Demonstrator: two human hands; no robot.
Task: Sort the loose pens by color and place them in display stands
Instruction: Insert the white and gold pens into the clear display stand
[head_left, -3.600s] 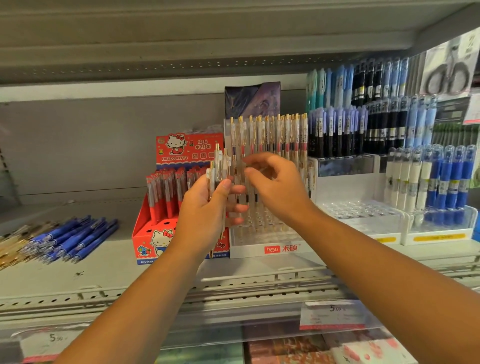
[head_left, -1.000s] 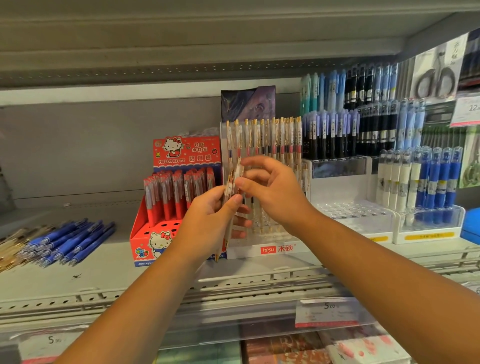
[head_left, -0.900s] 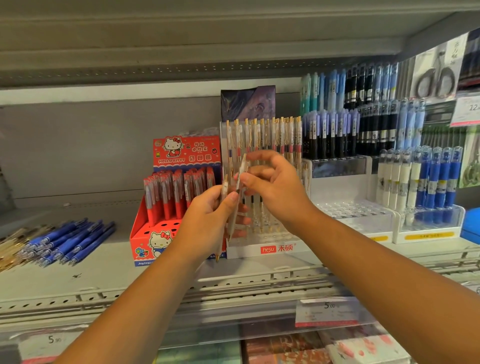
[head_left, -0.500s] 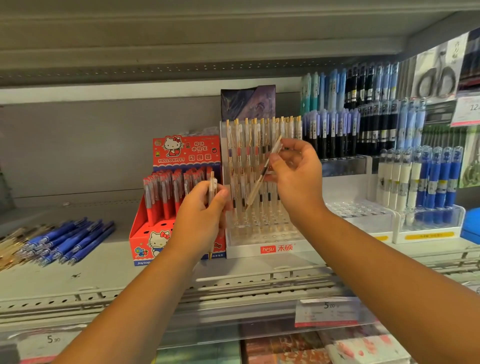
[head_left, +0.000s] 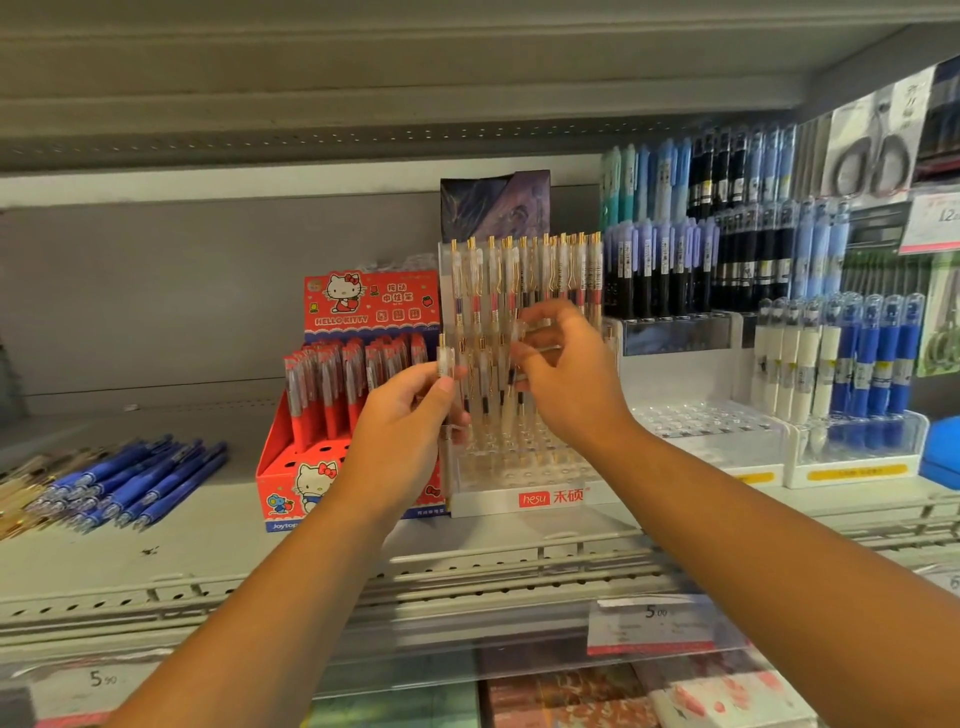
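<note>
Left grip (head_left: 410, 415) pinching clear pen (head_left: 445, 361), long axis vertical, clip end up

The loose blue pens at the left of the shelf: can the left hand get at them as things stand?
Probably yes: the blue pens lie uncovered on the shelf, left of the red box. But the left hand grips clear pens, so taking more looks awkward.

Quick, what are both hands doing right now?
Left hand: grips a small bunch of clear plastic pens with gold clips.
Right hand: pinches one clear plastic pen, over the clear acrylic display stand.
</note>
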